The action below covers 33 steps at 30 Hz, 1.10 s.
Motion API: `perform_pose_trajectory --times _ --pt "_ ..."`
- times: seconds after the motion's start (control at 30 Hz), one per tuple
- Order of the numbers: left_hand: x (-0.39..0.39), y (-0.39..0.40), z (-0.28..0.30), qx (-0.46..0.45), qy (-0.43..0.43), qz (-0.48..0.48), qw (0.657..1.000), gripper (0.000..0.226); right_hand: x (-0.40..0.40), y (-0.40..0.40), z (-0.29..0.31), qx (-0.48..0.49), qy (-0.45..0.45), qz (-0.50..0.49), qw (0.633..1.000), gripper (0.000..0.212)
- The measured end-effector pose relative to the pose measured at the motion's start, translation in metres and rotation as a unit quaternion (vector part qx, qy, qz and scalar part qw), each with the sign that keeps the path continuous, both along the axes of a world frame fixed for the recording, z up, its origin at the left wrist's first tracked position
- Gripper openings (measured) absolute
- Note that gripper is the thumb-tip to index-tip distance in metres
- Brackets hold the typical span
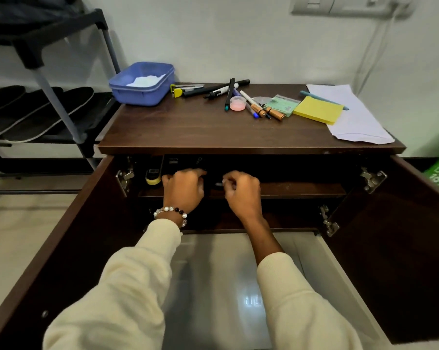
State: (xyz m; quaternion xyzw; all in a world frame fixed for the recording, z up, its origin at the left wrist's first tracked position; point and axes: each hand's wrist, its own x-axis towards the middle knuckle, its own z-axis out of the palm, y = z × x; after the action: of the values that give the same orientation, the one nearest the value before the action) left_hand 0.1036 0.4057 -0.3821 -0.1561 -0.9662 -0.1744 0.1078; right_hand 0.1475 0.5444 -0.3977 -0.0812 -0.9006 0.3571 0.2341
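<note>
A low dark wooden cabinet [238,137] stands with both doors swung wide. Both my hands reach onto its upper shelf [301,189]. My left hand [183,189], with a bead bracelet at the wrist, has its fingers curled over a black object [183,161] in the dark interior. My right hand [242,192] is curled beside it, pinching something small and dark that I cannot make out. A small device with a yellow end [152,176] lies at the shelf's left.
On the cabinet top sit a blue plastic tub [142,83] with white powder, a stapler [185,88], several pens and markers [228,93], a pink lidded pot [238,103], batteries [269,112], yellow sticky notes [318,109] and white paper [360,122]. A shoe rack [36,112] stands left.
</note>
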Motion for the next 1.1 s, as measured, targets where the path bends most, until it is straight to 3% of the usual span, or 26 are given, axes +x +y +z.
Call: perform_pose_trajectory --times 0.17,0.33,0.47,0.57,0.63,0.8,0.9,1.0,1.1 --pt "0.022 0.002 0.029 0.230 0.006 -0.112 0.967 0.021 0.033 0.026 0.069 -0.069 0.122 -0.035 0.989 0.008" --pt "0.040 0.033 0.083 0.287 0.088 -0.195 0.934 0.014 0.037 0.072 0.137 -0.054 0.157 -0.114 0.980 0.009" --pt "0.026 0.068 0.114 0.248 0.100 -0.185 0.946 0.022 0.029 0.122 0.167 -0.011 0.071 -0.133 0.989 0.011" --pt "0.014 0.095 0.133 0.191 0.090 -0.166 0.963 0.018 0.037 0.165 0.181 0.111 -0.015 -0.137 0.984 0.018" --pt "0.008 0.114 0.140 0.150 0.083 -0.168 0.971 0.019 0.045 0.197 0.185 0.139 -0.047 -0.168 0.975 0.018" --pt "-0.007 0.169 0.147 0.071 0.053 -0.144 0.986 0.029 0.056 0.254 0.176 -0.006 -0.022 -0.283 0.959 0.012" --pt "-0.014 0.204 0.144 0.014 0.014 -0.128 0.992 0.035 0.046 0.268 0.167 -0.089 -0.066 -0.291 0.950 0.029" --pt "-0.026 0.228 0.139 -0.023 -0.027 -0.113 0.993 0.042 0.027 0.273 0.156 -0.094 -0.108 -0.307 0.941 0.050" --pt "-0.034 0.251 0.136 -0.049 -0.049 -0.102 0.992 0.054 0.012 0.272 0.149 -0.063 -0.117 -0.322 0.937 0.053"
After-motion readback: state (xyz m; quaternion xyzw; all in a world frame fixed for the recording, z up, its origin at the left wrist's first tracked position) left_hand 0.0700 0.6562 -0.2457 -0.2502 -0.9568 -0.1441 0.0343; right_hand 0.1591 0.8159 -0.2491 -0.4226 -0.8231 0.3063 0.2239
